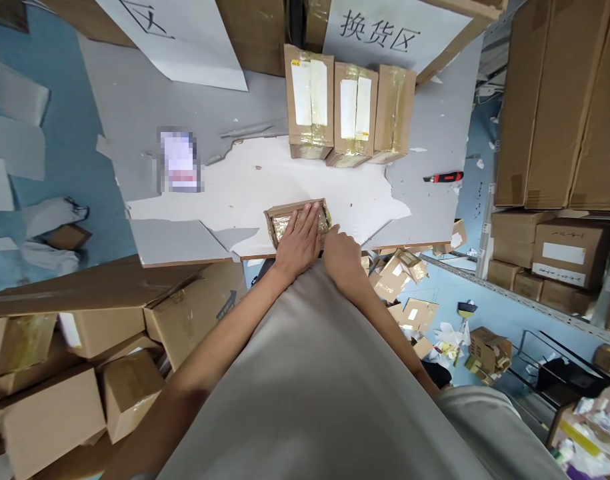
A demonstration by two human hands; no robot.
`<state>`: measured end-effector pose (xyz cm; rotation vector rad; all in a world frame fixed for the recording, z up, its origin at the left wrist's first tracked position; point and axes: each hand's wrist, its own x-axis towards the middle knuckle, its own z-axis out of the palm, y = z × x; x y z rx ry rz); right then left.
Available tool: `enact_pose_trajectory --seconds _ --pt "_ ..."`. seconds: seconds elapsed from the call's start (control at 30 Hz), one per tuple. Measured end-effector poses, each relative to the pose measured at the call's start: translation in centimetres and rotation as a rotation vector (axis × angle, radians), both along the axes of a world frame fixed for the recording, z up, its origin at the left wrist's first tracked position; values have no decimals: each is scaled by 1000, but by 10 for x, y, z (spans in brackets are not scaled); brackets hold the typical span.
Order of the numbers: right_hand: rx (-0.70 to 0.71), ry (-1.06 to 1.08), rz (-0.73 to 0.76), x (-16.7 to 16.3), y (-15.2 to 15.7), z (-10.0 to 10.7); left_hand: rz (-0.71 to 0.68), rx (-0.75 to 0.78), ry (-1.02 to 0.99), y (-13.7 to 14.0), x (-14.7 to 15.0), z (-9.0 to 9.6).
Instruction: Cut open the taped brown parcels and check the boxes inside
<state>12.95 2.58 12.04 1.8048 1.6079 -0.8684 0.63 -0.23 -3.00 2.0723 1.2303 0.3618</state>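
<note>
A small cardboard box (280,225) with shiny tape over it lies at the table's front edge, slightly turned. My left hand (299,241) rests flat on its top with the fingers stretched out, pressing nothing into its palm that I can see. My right hand (341,253) is closed at the box's right front corner, its thumb side close to the taped edge. What its fingers hold, if anything, is hidden. Toward the table's right side lies a red and black utility knife (445,177), apart from both hands.
Three taped cartons (355,113) stand behind the box. A pixelated phone-like object (179,160) lies left on the table (225,170). Large cartons carry paper signs (379,33) at the back. Boxes (55,420) crowd the lower left; shelves with cartons (559,250) stand right.
</note>
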Motion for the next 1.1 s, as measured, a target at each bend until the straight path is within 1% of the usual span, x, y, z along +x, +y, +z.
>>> enact_pose_trajectory --seconds 0.1,0.3,0.37,0.47,0.5,0.53,0.57,0.6,0.63,0.7,0.77,0.83,0.9,0.97,1.03,1.1 --pt "-17 -31 -40 2 -1 2 -3 1 6 -1 1 0" --pt "-60 -9 -27 7 -6 -7 -13 14 31 -1 1 0" --pt "-51 -4 -21 10 -12 -1 -1 16 45 0 1 1" --pt "-29 21 -18 23 -22 14 8 14 50 3 -4 4" --pt "3 21 -36 30 -25 15 4 13 48 4 -6 5" --pt "51 14 -66 40 -25 12 1 15 46 4 -9 6" --pt "111 -3 -112 51 -24 3 1 19 45 5 -12 6" --pt "172 -24 -168 63 -21 -12 3 23 45 5 -16 7" --pt "225 -33 -226 76 -16 -32 8 27 45 5 -20 7" --pt "283 -47 -347 101 -6 -83 26 31 41 3 -29 7" --pt "287 -28 -420 124 1 -134 59 31 32 -1 -41 6" --pt "273 -15 -464 141 3 -173 115 24 26 -7 -55 5" --pt "319 -15 -455 150 1 -196 202 26 37 -16 -69 6" --pt "420 40 -427 148 -2 -207 317 36 78 -27 -82 8" --pt "476 206 -434 135 -3 -214 444 40 136 -37 -93 11" --pt "427 438 -500 110 1 -220 543 21 180 -47 -100 14"
